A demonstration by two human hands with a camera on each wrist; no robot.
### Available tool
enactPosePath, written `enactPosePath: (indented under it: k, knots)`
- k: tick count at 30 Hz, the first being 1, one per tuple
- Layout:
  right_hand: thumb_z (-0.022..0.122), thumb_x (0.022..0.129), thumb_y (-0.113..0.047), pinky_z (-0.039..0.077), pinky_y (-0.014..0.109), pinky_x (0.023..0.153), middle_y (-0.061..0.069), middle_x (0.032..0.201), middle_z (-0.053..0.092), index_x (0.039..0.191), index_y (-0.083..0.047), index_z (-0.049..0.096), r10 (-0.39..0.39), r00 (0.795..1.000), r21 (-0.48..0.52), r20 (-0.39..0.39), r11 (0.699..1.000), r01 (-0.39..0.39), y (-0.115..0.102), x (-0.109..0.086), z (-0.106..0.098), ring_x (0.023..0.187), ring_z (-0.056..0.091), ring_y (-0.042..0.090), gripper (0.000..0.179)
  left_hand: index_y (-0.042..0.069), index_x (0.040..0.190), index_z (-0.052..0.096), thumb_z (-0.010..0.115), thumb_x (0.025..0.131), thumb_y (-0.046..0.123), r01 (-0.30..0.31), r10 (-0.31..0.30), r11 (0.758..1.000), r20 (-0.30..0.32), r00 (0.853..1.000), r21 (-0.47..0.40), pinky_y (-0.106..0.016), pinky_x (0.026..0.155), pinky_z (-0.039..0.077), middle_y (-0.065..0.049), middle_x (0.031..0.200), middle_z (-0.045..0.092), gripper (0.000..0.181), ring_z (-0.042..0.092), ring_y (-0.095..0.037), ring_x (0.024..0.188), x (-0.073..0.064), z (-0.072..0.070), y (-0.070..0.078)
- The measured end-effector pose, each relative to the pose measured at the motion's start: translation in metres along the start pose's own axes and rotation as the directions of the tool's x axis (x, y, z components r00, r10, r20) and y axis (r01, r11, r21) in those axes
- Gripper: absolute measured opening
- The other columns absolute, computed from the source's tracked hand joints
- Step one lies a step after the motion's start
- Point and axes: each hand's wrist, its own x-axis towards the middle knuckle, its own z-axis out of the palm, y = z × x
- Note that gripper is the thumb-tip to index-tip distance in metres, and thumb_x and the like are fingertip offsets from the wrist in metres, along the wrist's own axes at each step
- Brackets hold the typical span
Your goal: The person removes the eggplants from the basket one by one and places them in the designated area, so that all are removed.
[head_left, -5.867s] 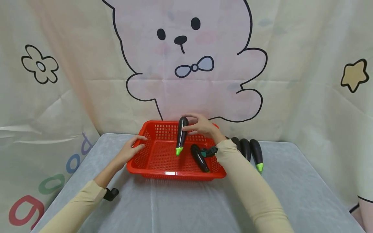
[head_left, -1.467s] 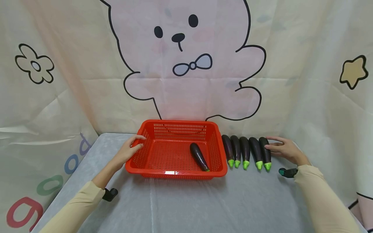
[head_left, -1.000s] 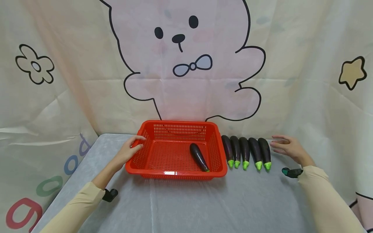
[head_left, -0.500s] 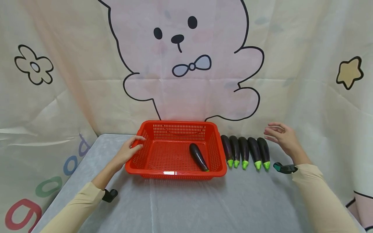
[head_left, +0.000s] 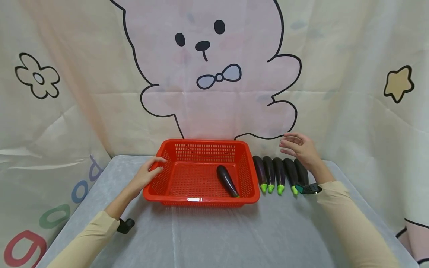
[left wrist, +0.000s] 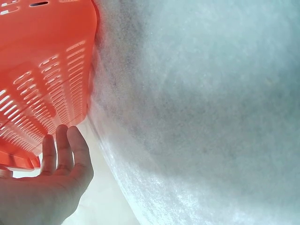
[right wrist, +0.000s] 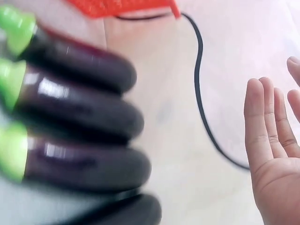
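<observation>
My left hand (head_left: pixel 144 176) rests at the left rim of a red plastic basket (head_left: pixel 214 201), fingers lightly bent over the edge. The left wrist view shows its extended fingers (left wrist: pixel 63 150) overlapping the basket's slotted outer wall. One dark purple eggplant (head_left: pixel 227 181) lies inside the basket on the right. Several more eggplants (head_left: pixel 279 173) form a row on the table just right of it, green stem ends toward me. Above the right end of that row hovers my right hand (head_left: pixel 303 150), holding nothing, its fingers loosely extended. Its wristband partly hides the rightmost eggplants.
A grey cloth covers the table (head_left: pixel 218 238). Behind it hangs a pale curtain (head_left: pixel 342 123) printed with a bear, close to the basket's back rim. A black wrist-camera mount (head_left: pixel 125 226) hangs under the left forearm.
My right hand carried an eggplant from over the basket to the right end of the row, let go, then rose and moved back left. The left hand stays at the rim.
</observation>
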Motion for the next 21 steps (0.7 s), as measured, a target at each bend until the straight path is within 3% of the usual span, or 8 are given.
enactPosePath:
  k: [6, 13, 21]
  knots:
    - [0.069, 0.097, -0.005, 0.055, 0.046, 0.087, 0.019, 0.117, 0.060, 0.128, 0.000, 0.059, -0.029, 0.996, 0.037, 0.089, 0.999, 0.026, -0.008, 0.014, 0.035, 0.101, 0.068, 0.028, 0.033, 0.001, 0.137, 0.052, 0.054, 0.105, 0.010, -0.005, 0.005, 1.000, 0.000, 1.000, -0.002, -0.039, 0.082, 0.056, -0.025, 0.146, 0.043, 0.033, 0.051, -0.039, 0.117, -0.001, -0.001, 0.002]
    - [0.069, 0.097, -0.006, 0.057, 0.040, 0.085, 0.030, 0.126, 0.055, 0.129, -0.001, 0.059, -0.063, 0.987, 0.018, 0.151, 0.998, 0.061, -0.012, 0.025, 0.072, 0.103, 0.067, 0.030, 0.033, 0.001, 0.136, 0.053, 0.055, 0.105, 0.010, -0.007, 0.007, 1.000, -0.003, 1.000, 0.012, -0.038, 0.082, 0.055, -0.024, 0.145, 0.044, 0.032, 0.052, -0.039, 0.116, -0.002, 0.000, 0.004]
    - [0.071, 0.096, -0.007, 0.055, 0.044, 0.089, 0.034, 0.128, 0.052, 0.128, -0.003, 0.060, -0.057, 0.977, 0.023, 0.206, 0.998, 0.053, -0.018, 0.035, 0.110, 0.112, 0.059, 0.047, 0.033, 0.001, 0.136, 0.053, 0.054, 0.105, 0.009, 0.009, -0.009, 1.000, -0.004, 1.000, 0.018, -0.040, 0.084, 0.055, -0.024, 0.145, 0.044, 0.032, 0.051, -0.040, 0.117, -0.003, 0.000, 0.005]
